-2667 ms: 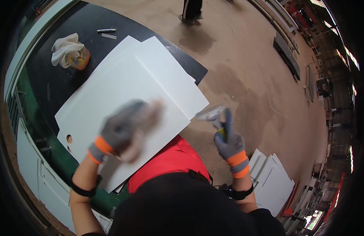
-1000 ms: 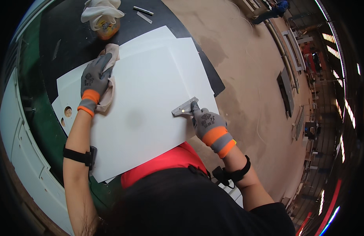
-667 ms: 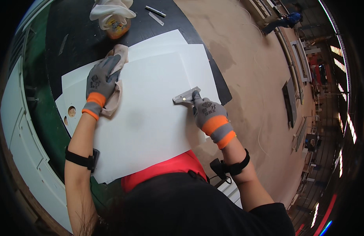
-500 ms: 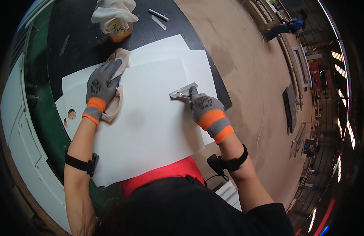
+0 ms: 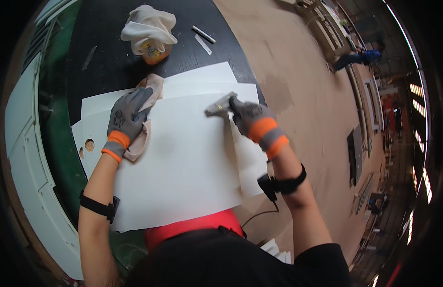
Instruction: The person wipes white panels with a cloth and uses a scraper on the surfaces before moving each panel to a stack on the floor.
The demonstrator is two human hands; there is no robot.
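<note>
Pressing a beige cloth (image 5: pixel 144 125) flat with our left hand (image 5: pixel 127 116), we keep its fingers spread on the top white panel (image 5: pixel 183 162). Our right hand (image 5: pixel 249 117) is clamped around a scraper (image 5: pixel 220 105), whose blade points left toward the cloth, its long axis running across the panel. Beyond both hands, a rag-covered jar (image 5: pixel 149 33) sits on the dark desk (image 5: pixel 106 52).
</note>
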